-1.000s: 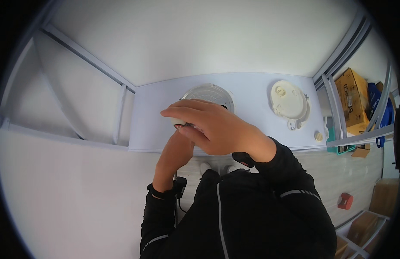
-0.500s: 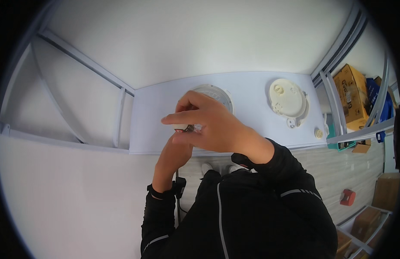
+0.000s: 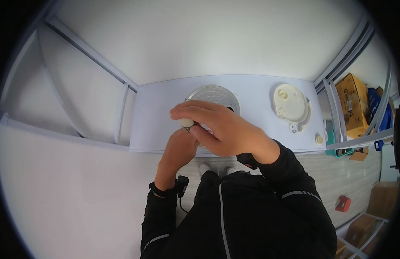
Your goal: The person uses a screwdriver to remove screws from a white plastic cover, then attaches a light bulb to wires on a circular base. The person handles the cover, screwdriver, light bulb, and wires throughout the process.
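My right hand (image 3: 226,127) is closed, thumb and fingers around a small white rounded part (image 3: 187,122) with a dark, metallic-looking band at its lower end. Just below and to the left, my left hand (image 3: 178,149) is closed right against it; the right hand covers most of its fingers, and what they hold is hidden. Both hands are raised over the front edge of the white table (image 3: 154,116). Behind them on the table lies a round, pale grey disc-shaped part (image 3: 210,92) with a patterned face, partly covered by my right hand.
At the table's right lies a round cream plastic piece (image 3: 291,108) with small fittings on it. A small cream round cap (image 3: 319,139) sits near the front right corner. Beyond the right frame posts are a yellow-brown carton (image 3: 352,105) and a green basket (image 3: 338,144). A red object (image 3: 343,203) stands on the floor.
My right hand has turned, and its fingers now lie more over the top of the white part. Both hands have shifted slightly right, and more of the disc behind shows.
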Demonstrator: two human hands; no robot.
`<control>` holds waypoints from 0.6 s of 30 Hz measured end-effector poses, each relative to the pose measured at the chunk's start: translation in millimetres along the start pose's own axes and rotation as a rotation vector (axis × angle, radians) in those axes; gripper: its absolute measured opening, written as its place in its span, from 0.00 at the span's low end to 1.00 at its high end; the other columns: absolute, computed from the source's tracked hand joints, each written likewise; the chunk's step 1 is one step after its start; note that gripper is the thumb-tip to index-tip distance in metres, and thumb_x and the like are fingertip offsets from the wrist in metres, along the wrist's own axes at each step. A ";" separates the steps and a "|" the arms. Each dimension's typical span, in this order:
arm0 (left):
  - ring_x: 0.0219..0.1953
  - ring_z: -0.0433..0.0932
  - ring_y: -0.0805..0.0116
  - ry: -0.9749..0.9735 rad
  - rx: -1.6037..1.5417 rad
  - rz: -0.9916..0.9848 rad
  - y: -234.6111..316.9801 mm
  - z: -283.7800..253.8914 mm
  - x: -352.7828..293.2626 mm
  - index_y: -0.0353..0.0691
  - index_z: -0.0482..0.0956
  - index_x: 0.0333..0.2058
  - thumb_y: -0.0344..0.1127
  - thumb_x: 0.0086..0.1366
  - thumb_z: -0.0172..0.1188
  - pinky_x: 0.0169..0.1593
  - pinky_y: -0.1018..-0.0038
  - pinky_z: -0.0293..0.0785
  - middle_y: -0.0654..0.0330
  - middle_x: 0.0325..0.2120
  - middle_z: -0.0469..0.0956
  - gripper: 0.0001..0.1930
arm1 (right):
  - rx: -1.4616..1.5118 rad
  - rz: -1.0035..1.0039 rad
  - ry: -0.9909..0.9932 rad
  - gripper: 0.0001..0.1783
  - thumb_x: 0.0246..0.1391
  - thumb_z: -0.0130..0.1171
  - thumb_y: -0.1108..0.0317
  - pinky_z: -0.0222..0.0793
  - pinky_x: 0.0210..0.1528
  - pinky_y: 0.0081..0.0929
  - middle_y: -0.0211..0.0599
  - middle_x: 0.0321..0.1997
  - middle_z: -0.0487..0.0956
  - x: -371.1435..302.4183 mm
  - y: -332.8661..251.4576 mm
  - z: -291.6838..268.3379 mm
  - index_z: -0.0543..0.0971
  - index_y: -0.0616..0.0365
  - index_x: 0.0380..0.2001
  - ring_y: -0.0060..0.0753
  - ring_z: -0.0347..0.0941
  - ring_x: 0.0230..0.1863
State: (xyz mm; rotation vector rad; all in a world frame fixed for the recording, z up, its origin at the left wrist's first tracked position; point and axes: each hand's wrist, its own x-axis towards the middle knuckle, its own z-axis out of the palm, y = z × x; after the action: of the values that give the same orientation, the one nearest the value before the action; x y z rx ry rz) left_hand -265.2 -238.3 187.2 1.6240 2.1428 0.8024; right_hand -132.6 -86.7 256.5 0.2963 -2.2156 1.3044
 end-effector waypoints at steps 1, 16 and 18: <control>0.40 0.82 0.37 -0.010 0.002 -0.008 -0.6 -0.4 -1.4 0.33 0.78 0.44 0.28 0.70 0.58 0.40 0.50 0.76 0.45 0.36 0.84 0.07 | 0.052 -0.004 -0.016 0.25 0.62 0.60 0.78 0.81 0.48 0.36 0.47 0.64 0.80 0.6 1.0 -0.6 0.79 0.55 0.62 0.46 0.82 0.51; 0.42 0.82 0.39 0.077 -0.091 0.091 -12.6 5.1 -2.7 0.37 0.76 0.52 0.25 0.70 0.55 0.41 0.53 0.78 0.47 0.40 0.84 0.13 | 0.012 -0.038 0.050 0.20 0.59 0.69 0.77 0.80 0.40 0.29 0.39 0.54 0.82 7.8 6.1 4.6 0.86 0.53 0.55 0.38 0.82 0.46; 0.42 0.82 0.39 0.055 -0.071 0.109 -14.8 6.6 0.5 0.36 0.76 0.52 0.24 0.69 0.56 0.41 0.53 0.78 0.47 0.40 0.84 0.13 | 0.025 -0.057 0.048 0.21 0.60 0.65 0.78 0.82 0.42 0.31 0.42 0.55 0.83 6.8 7.3 4.0 0.84 0.54 0.56 0.41 0.83 0.48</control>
State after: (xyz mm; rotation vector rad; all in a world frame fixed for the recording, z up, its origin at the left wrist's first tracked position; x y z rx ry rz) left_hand -272.9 -239.1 172.9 1.7133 2.0513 0.9556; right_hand -142.9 -85.9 253.4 0.3322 -2.1370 1.2957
